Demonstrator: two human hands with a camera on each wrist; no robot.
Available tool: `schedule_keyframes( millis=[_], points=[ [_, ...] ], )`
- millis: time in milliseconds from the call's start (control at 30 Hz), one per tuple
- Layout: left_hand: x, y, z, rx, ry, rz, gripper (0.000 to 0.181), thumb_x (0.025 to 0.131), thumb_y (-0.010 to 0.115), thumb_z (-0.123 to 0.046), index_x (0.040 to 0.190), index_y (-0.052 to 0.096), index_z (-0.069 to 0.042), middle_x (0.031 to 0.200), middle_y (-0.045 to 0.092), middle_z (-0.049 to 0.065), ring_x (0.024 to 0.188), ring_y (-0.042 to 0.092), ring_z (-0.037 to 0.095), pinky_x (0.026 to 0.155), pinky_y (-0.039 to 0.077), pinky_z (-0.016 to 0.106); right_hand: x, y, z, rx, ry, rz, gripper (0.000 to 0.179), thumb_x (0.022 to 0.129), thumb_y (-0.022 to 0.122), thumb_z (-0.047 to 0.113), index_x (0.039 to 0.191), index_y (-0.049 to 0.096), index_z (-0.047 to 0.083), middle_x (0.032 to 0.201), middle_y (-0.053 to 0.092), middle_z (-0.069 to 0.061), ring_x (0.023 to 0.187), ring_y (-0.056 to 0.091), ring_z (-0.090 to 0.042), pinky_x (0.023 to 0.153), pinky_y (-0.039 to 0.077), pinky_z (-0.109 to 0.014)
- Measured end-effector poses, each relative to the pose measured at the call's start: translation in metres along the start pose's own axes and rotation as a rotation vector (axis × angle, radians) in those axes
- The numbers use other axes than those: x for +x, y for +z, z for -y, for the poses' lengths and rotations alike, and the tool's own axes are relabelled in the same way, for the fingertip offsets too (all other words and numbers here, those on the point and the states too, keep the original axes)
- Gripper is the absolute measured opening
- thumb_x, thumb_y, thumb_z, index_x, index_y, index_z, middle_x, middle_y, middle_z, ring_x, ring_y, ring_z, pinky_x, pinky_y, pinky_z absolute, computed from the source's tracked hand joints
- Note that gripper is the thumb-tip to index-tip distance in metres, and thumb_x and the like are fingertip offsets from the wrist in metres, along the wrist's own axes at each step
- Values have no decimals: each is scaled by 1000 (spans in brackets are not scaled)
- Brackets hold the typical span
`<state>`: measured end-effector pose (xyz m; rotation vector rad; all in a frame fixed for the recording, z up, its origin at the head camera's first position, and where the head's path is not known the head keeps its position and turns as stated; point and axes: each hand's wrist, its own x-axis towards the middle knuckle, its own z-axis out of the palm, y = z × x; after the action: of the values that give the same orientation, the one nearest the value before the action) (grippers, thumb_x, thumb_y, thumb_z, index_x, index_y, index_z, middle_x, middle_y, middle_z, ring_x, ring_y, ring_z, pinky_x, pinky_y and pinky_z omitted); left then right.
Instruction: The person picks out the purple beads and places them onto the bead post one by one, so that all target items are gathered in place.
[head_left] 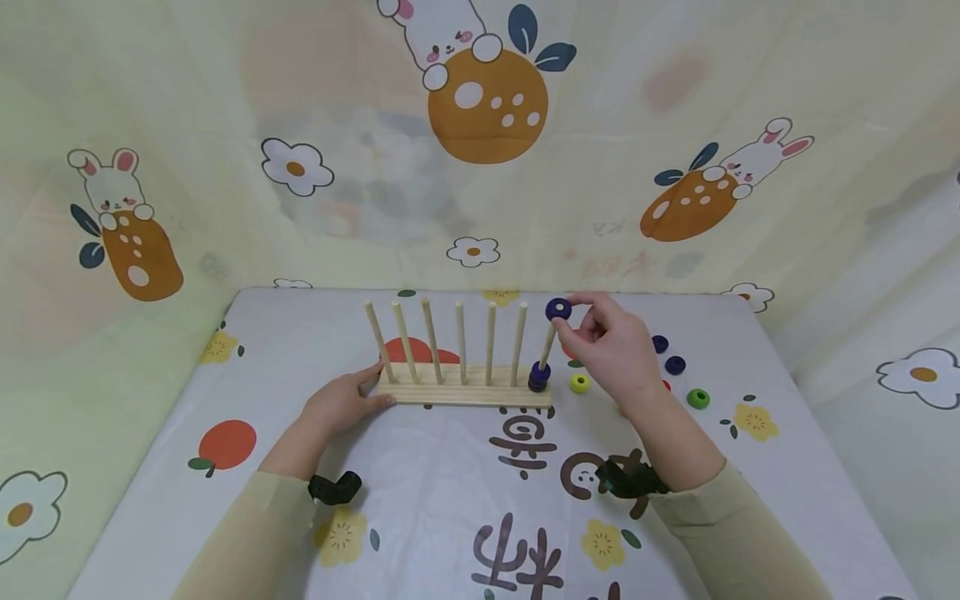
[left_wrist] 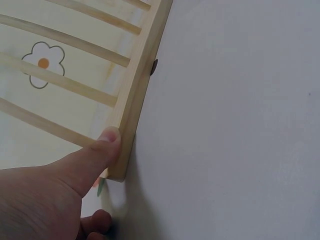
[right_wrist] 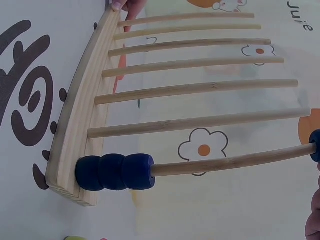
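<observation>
A wooden peg rack point(head_left: 465, 395) with a row of upright pegs stands on the table. My left hand point(head_left: 341, 405) grips its left end, the thumb point(left_wrist: 107, 142) lying on the base's edge in the left wrist view. Three dark blue beads point(right_wrist: 115, 172) sit stacked at the foot of the rightmost peg; the other pegs are bare. Between thumb and index finger, my right hand point(head_left: 617, 348) pinches another dark blue bead point(head_left: 558, 309) at the tip of that same peg. Only part of this bead shows at the right wrist view's edge.
Right of the rack lie loose beads: a yellow bead point(head_left: 579, 382), a green bead point(head_left: 698, 399) and two dark blue ones point(head_left: 675, 365). A red bead is mostly hidden behind the right forearm. A printed curtain point(head_left: 375, 225) hangs behind the table.
</observation>
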<state>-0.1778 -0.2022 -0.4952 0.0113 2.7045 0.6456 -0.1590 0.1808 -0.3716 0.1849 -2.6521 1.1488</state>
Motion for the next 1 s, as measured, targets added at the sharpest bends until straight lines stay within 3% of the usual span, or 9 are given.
schedule_keyframes(
  millis=[500,1000],
  points=[
    [-1,-2,-1,12,-2,6,80,91,65,-55,157,29,-27,148,45,23,136,41,43,105,37,61,-1,1,1,16,-5,-22,33,93,70,37,119,65,17,69,52,-2,62,49,-21,53,38,-31],
    [1,0,1,6,6,-3,81,90,65,-56,157,30,-27,148,46,24,136,41,43,105,37,61,1,7,-14,22,-10,-32,32,93,69,38,116,66,16,67,52,-1,61,49,-20,49,37,-30]
  ],
)
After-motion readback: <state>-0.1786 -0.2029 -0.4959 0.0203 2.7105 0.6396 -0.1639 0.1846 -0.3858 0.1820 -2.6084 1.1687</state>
